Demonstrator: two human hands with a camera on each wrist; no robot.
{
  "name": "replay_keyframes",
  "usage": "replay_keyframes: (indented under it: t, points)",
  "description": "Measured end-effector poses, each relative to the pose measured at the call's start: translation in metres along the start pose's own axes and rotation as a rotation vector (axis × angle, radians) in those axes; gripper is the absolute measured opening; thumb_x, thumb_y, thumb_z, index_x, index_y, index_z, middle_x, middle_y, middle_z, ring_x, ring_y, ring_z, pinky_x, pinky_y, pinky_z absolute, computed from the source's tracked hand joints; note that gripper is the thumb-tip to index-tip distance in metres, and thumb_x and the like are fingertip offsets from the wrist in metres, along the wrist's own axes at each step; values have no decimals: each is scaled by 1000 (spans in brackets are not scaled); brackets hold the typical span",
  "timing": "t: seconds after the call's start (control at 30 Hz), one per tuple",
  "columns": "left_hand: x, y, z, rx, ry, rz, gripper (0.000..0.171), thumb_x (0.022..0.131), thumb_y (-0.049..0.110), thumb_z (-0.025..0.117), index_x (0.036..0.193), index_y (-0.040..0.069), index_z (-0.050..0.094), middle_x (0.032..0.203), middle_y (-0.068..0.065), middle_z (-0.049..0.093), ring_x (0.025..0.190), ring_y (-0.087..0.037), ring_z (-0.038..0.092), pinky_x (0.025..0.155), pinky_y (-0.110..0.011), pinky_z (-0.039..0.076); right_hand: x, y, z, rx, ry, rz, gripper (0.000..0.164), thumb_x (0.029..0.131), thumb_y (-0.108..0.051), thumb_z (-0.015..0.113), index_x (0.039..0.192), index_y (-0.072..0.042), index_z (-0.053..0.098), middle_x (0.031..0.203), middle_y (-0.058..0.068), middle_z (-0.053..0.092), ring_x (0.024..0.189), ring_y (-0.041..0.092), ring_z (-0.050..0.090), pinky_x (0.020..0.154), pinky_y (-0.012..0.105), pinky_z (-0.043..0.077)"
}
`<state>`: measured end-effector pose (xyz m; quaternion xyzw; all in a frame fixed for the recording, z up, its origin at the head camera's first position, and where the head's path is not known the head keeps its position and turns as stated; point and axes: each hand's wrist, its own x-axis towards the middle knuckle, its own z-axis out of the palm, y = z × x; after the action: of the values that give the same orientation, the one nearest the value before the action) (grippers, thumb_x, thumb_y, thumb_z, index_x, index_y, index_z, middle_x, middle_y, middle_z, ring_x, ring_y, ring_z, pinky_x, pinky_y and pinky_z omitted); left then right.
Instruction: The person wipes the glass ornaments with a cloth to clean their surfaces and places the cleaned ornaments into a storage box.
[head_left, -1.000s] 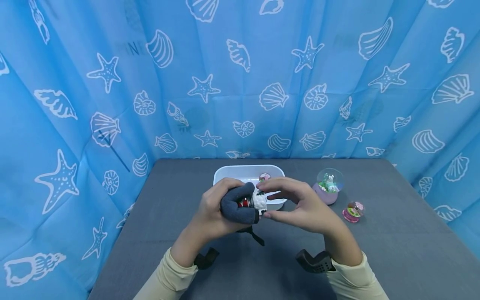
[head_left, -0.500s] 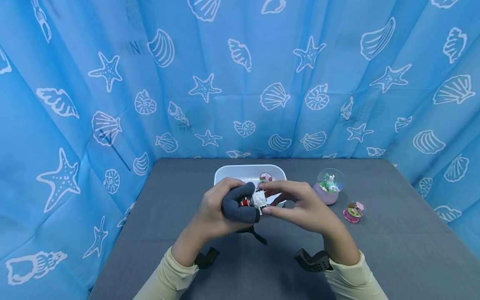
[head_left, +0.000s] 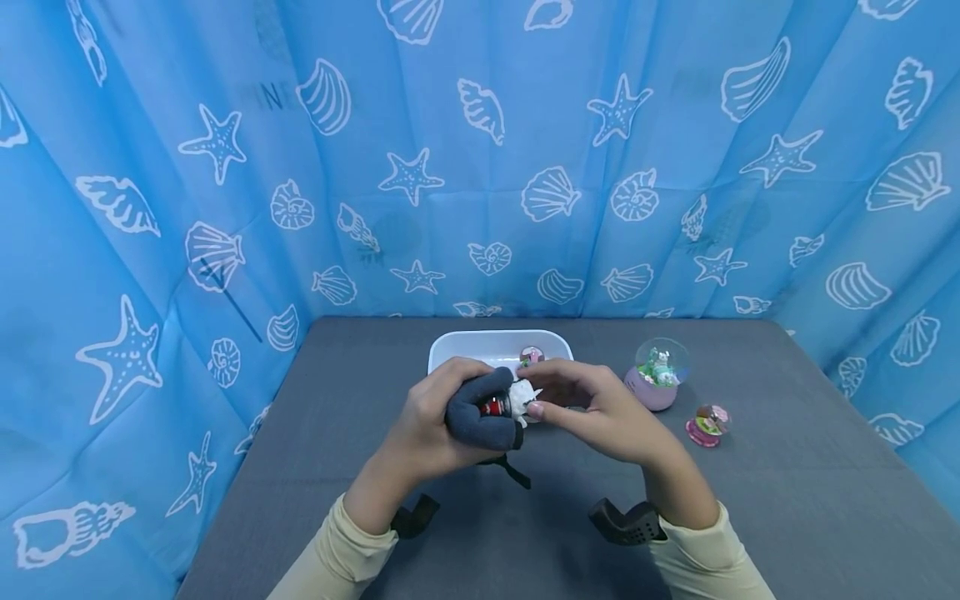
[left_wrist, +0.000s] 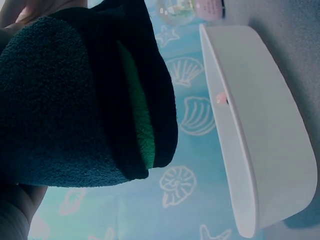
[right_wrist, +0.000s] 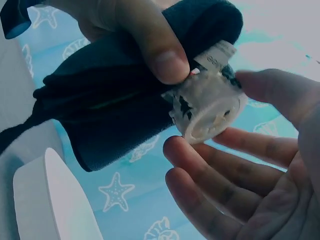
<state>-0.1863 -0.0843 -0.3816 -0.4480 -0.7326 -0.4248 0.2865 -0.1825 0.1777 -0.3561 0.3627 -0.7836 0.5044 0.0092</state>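
My left hand [head_left: 427,417] grips a folded dark blue cloth [head_left: 474,427] with black edging, wrapped around a small snow globe [head_left: 520,398]. Only the globe's white sculpted base and a bit of red stick out; the dome is hidden in the cloth. In the right wrist view, the left thumb [right_wrist: 170,65] presses beside the base, near a small white paper tag [right_wrist: 216,55]. My right hand [head_left: 603,408] holds the base's rim between thumb and fingertips. Green lining [left_wrist: 142,120] shows in the cloth's fold in the left wrist view.
Behind the hands stands a white tray [head_left: 465,340] with a small pink and brown globe [head_left: 531,356] inside. To the right on the grey table [head_left: 360,375] are a lilac-based snow globe [head_left: 652,392] and a small pink-based globe [head_left: 705,427]. A blue shell-patterned curtain [head_left: 480,167] hangs behind.
The right fingers have closed in on the white base and shifted around it, and the base has turned slightly. The left hand keeps its grip on the cloth in nearly the same place.
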Motion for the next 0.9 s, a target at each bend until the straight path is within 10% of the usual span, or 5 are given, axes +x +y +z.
replay_keyframes:
  t: [0.33,0.9]
  points:
    - [2,1,0,-24,25,39,70,67,10,100,126,4,63,116,-8,69,105,-21,69,93,-38,61,-2,-2,-5,-6,10,-77,60,84,0,87,140,-7,65,135,9,70,119,19,73,95,42,63]
    - [2,2,0,-23,9,2,71,66,12,100,126,6,62,116,-7,70,105,-20,69,93,-38,62,0,2,0,-65,36,-140,42,91,2,80,130,-8,72,115,5,78,101,16,77,88,35,64]
